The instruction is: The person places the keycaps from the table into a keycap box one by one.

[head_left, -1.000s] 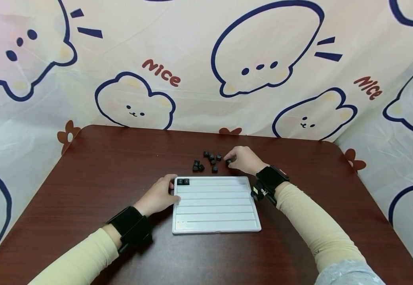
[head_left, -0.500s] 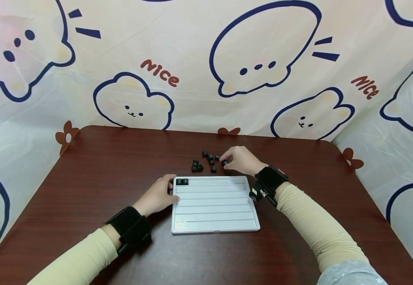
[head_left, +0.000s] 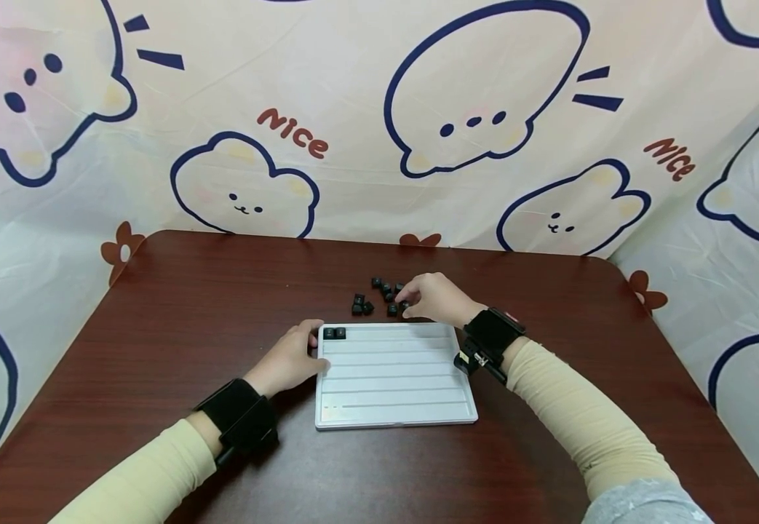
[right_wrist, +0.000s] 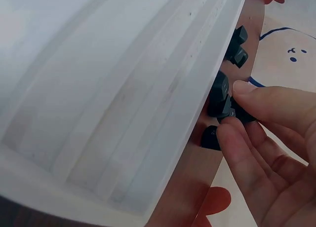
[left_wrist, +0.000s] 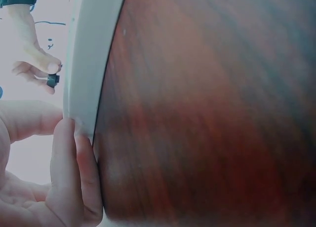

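My left hand (head_left: pixel 290 360) grips the left edge of a white ridged tray (head_left: pixel 399 378), thumb on the rim. In the left wrist view its fingers (left_wrist: pixel 66 172) bend against the tray's side wall. Beyond the tray's far edge, my right hand (head_left: pixel 441 300) pinches a black keycap (left_wrist: pixel 52 80) between thumb and fingers. Several loose black keycaps (head_left: pixel 358 308) lie just left of that hand, some overlapped by its fingertips in the right wrist view. Two keycaps (head_left: pixel 335 333) sit side by side in the tray's far-left corner.
The tray lies on a dark reddish-brown table (head_left: pixel 222 291). A pale printed cloth (head_left: pixel 353 196) hangs behind it and at the sides. Both wrists wear black bands (head_left: pixel 238 418) with cameras.
My right hand has moved left and slightly nearer with its keycap, close to the loose keycaps. My left hand stays on the tray's edge.
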Tool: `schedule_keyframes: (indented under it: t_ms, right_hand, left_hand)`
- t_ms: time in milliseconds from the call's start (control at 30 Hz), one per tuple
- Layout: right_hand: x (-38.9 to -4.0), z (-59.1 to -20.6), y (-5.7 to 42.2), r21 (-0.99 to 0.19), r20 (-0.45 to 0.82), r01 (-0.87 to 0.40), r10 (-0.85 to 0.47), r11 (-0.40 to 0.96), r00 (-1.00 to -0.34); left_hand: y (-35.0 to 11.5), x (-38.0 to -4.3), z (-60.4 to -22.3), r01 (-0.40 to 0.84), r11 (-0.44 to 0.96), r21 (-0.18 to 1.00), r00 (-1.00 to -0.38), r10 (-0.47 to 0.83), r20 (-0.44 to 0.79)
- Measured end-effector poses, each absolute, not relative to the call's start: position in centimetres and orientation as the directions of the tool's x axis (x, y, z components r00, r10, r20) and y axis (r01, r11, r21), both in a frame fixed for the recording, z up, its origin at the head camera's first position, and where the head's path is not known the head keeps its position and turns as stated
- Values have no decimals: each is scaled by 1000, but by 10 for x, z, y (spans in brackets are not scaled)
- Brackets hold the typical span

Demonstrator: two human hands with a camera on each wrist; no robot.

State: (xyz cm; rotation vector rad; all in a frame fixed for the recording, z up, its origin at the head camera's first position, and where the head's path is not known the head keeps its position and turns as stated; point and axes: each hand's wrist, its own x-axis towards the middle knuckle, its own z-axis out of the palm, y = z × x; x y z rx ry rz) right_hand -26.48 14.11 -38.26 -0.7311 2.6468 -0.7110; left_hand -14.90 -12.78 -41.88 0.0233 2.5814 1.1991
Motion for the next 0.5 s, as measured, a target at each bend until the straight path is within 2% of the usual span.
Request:
schedule_keyframes:
  t_ms: [500]
  right_hand:
    - [-257, -380, 134, -553, -149, -418, -579, 721, -801]
  left_hand:
    - [-128, -150, -420, -105, 658, 746, -957, 137, -256]
